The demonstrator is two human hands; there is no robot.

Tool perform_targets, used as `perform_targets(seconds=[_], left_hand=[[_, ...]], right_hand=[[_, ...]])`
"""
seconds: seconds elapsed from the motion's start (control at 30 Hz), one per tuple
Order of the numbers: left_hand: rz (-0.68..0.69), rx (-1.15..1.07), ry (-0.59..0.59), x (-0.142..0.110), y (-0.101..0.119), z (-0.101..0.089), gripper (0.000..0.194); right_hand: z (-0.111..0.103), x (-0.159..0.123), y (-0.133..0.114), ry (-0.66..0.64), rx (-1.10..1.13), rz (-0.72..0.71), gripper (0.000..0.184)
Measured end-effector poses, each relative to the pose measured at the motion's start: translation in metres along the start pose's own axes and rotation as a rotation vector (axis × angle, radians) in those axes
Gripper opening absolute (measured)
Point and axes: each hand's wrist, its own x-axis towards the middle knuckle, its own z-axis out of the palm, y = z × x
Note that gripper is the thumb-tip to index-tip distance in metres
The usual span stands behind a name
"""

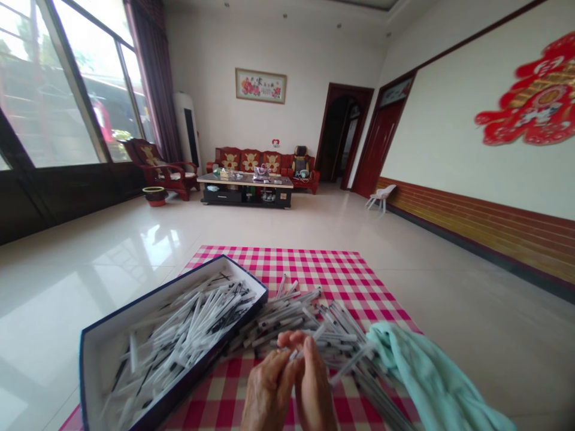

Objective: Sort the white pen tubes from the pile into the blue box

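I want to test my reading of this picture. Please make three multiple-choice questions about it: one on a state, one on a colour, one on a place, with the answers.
1. What state is the box in?
A. closed
B. open, holding pens
C. open, empty

2. What colours has the cloth?
A. pink and white
B. blue and white
C. green and white

3. Where is the towel?
A. on the sofa
B. under the box
C. right of the hands

1 B: pens fill it.
2 A: its checks show these.
3 C: it lies beside them.

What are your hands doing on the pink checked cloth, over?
Left hand and right hand pinching a thin clear tube. Loose tube pile on pink-checked cloth. Navy-edged white box left, teal towel right.
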Motion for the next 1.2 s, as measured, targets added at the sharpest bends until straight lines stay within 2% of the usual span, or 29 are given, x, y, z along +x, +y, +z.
perform_targets(seconds=[0.1, 0.2, 0.23, 0.33, 0.47, 0.53, 0.6, 0.7, 0.77, 0.83, 0.87, 0.9, 0.97, 1.07, 1.2], left_hand=[[0.046, 0.069, -0.013, -0.004, -0.003, 0.004, 0.022], [0.090, 0.271, -0.090, 0.000, -0.006, -0.007, 0.025], [0.084, 0.360, -0.093, 0.004, -0.007, -0.016, 0.027], [-0.006, 0.609, 0.031, 0.024, -0.015, -0.057, 0.028], [-0.229, 0.862, 0.056, 0.053, -0.033, -0.117, 0.028], [-0.311, 0.915, 0.056, 0.061, -0.042, -0.136, 0.033], [-0.345, 0.947, 0.100, 0.063, -0.049, -0.144, 0.039], [-0.257, 0.908, 0.203, 0.057, -0.049, -0.137, 0.042], [-0.138, 0.777, 0.195, 0.048, -0.042, -0.124, 0.034], [-0.040, 0.606, 0.050, 0.036, -0.032, -0.108, 0.023], [-0.009, 0.542, -0.086, 0.031, -0.027, -0.099, 0.021], [0.004, 0.510, -0.215, 0.025, -0.023, -0.091, 0.022], [-0.012, 0.535, -0.379, 0.016, -0.017, -0.076, 0.026], [-0.044, 0.636, -0.489, 0.007, -0.019, -0.059, 0.023], [-0.084, 0.688, -0.582, 0.003, -0.027, -0.049, 0.027]], right_hand=[[-0.005, -0.002, 0.005, -0.002, -0.097, -0.044, 0.044], [-0.012, 0.001, 0.011, 0.039, -0.087, -0.074, 0.044], [-0.014, 0.003, 0.013, 0.064, -0.063, -0.088, 0.044], [-0.020, 0.010, 0.018, 0.142, 0.026, -0.129, 0.041], [-0.023, 0.017, 0.021, 0.205, 0.106, -0.109, 0.033], [-0.024, 0.018, 0.021, 0.211, 0.123, -0.098, 0.031], [-0.025, 0.019, 0.021, 0.213, 0.128, -0.089, 0.030], [-0.025, 0.018, 0.022, 0.204, 0.119, -0.092, 0.028], [-0.026, 0.018, 0.023, 0.197, 0.109, -0.100, 0.027], [-0.025, 0.017, 0.023, 0.194, 0.087, -0.113, 0.026], [-0.025, 0.017, 0.023, 0.194, 0.068, -0.123, 0.026], [-0.025, 0.016, 0.023, 0.191, 0.044, -0.134, 0.026], [-0.024, 0.015, 0.023, 0.178, 0.000, -0.155, 0.026], [-0.023, 0.013, 0.022, 0.163, -0.026, -0.173, 0.026], [-0.024, 0.013, 0.021, 0.164, -0.013, -0.181, 0.026]])
